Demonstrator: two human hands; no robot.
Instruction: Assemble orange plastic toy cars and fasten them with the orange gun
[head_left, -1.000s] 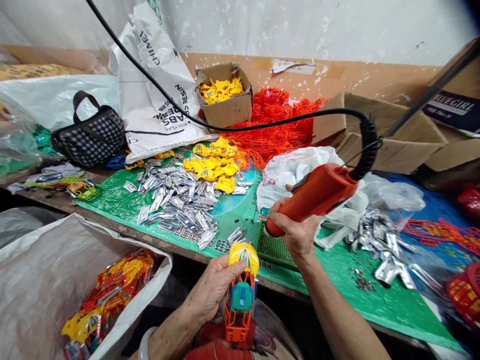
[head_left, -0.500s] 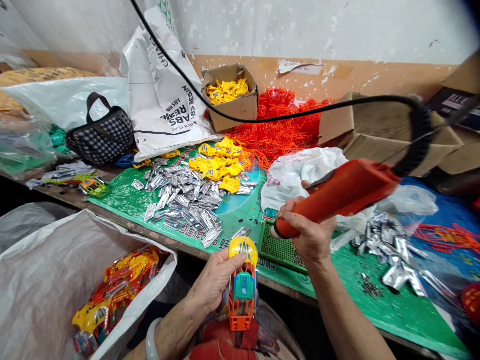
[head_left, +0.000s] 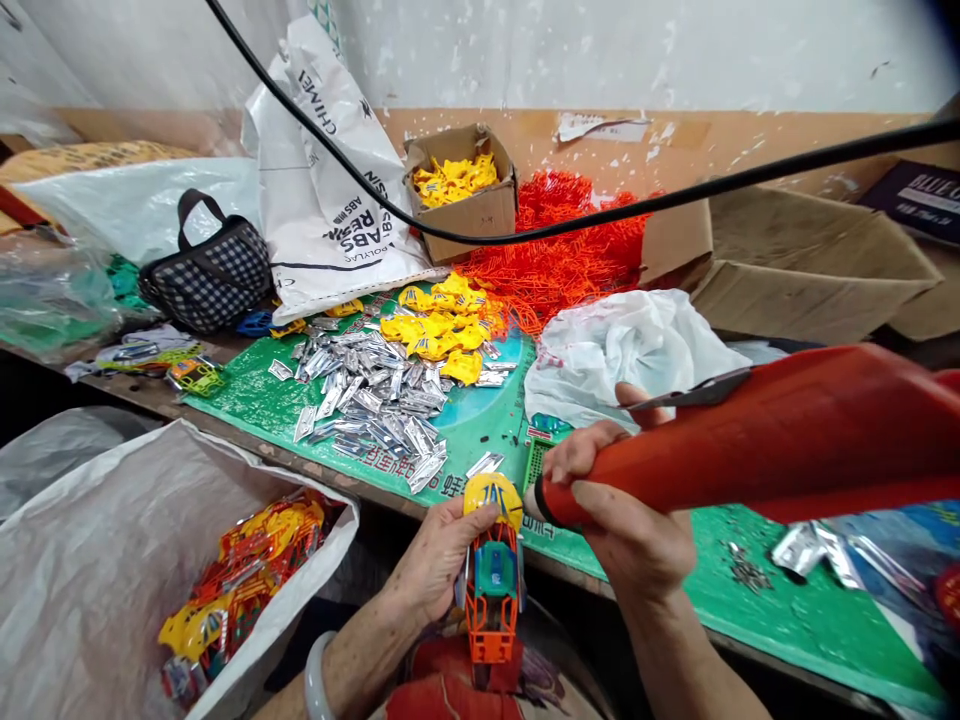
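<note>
My left hand (head_left: pixel 431 560) is closed around a toy car (head_left: pixel 493 570) with a yellow hood, a green-blue middle and an orange frame, held upright over my lap. In my right hand (head_left: pixel 637 540) is a red electric screwdriver (head_left: pixel 750 435), its fingers wrapped round the front end. The tool's tip points left and comes close to the side of the yellow hood; whether they touch I cannot tell. Behind my right hand lies a green perforated tray (head_left: pixel 535 460), mostly hidden. Small dark screws (head_left: pixel 746 568) lie in a little heap to the right.
Silver pieces (head_left: pixel 375 400) and yellow car shells (head_left: pixel 442 325) are piled on the green table cover. An open white sack (head_left: pixel 90 560) at lower left holds finished-looking cars (head_left: pixel 247 570). A black cable (head_left: pixel 525 238) hangs across the view. Cardboard boxes (head_left: pixel 810 270) and orange frames (head_left: pixel 555 260) stand behind.
My right hand has swung the screwdriver lower and nearer, its tip now beside the toy car's hood. The cable has shifted with it. My left hand has hardly moved.
</note>
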